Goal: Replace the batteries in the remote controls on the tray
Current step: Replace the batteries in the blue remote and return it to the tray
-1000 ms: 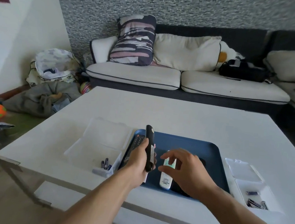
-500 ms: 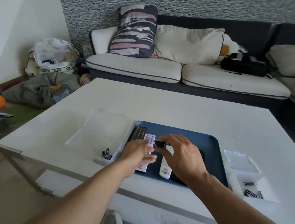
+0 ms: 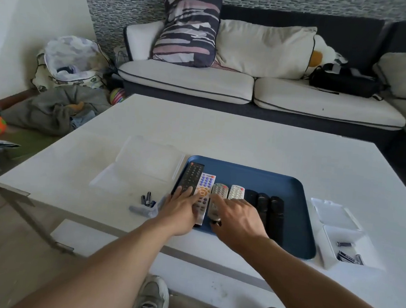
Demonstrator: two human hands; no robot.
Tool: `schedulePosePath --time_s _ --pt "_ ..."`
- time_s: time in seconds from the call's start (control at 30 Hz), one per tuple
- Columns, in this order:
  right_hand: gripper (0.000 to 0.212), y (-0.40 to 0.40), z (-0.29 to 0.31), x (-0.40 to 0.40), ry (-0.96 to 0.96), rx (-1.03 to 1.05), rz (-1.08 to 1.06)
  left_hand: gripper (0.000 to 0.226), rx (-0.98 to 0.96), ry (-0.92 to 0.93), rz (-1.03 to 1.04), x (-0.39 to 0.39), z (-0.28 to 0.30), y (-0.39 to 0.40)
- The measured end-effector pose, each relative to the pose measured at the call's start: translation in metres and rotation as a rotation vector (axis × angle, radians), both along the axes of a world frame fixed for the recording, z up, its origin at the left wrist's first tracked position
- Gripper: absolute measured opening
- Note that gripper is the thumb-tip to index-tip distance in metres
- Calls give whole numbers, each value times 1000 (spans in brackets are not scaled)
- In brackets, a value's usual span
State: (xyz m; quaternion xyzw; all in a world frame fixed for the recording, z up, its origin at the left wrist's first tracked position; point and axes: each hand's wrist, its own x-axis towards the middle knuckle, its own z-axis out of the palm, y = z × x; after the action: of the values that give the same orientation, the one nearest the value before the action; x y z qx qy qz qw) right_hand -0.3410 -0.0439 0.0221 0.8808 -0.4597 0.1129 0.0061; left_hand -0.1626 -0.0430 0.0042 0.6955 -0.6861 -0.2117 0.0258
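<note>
Since the frame a second ago, the black remote once held upright in the left hand is no longer lifted; both hands are now lowered onto the row of remotes in the blue tray, and the view has come closer. The tray lies on the white table, near its front edge. Seven remotes are seen side by side, long axes running from the front edge toward the sofa, button ends pointing away from the person. From the left: a long black remote, a white remote with blue and orange buttons, a silver remote, a short white remote, and three plain black remotes. The left hand lies flat, fingers spread over the near ends of the long black and white remotes. The right hand rests on the silver remote with fingers stretched; nothing is gripped. Loose batteries are noted in the clear box left of the tray; more batteries lie in the box on the right.
</note>
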Motion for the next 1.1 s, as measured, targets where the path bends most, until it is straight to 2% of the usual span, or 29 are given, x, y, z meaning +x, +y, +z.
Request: schedulePosePath --time_s 0.33,0.4,0.5,0.57,0.63,0.7,0.93,1.03,1.1 --pt "45 -14 -11 -5 163 168 95 59 -21 57 46 -2 -1 -2" --pt "44 -14 -4 -4 117 272 69 59 -15 73 55 -3 0 -1" --pt "30 -21 8 -7 -29 430 24 67 -25 70 66 -4 0 0" --pt "27 -29 11 -15 -137 359 -93 71 -44 63 75 -7 1 2" --pt "33 -43 8 -25 -116 231 -236 72 -44 66 53 -11 3 3" --pt "42 -56 4 -32 -56 231 -329 72 -41 53 -3 -17 4 5" --pt "71 -87 -9 -30 200 375 -317 69 32 -9 -97 -25 4 6" --pt "76 -94 -10 -33 236 404 -319 71 55 32 -84 -26 5 8" --pt "77 -95 -10 -32 194 396 -317 73 59 59 -70 -26 5 8"
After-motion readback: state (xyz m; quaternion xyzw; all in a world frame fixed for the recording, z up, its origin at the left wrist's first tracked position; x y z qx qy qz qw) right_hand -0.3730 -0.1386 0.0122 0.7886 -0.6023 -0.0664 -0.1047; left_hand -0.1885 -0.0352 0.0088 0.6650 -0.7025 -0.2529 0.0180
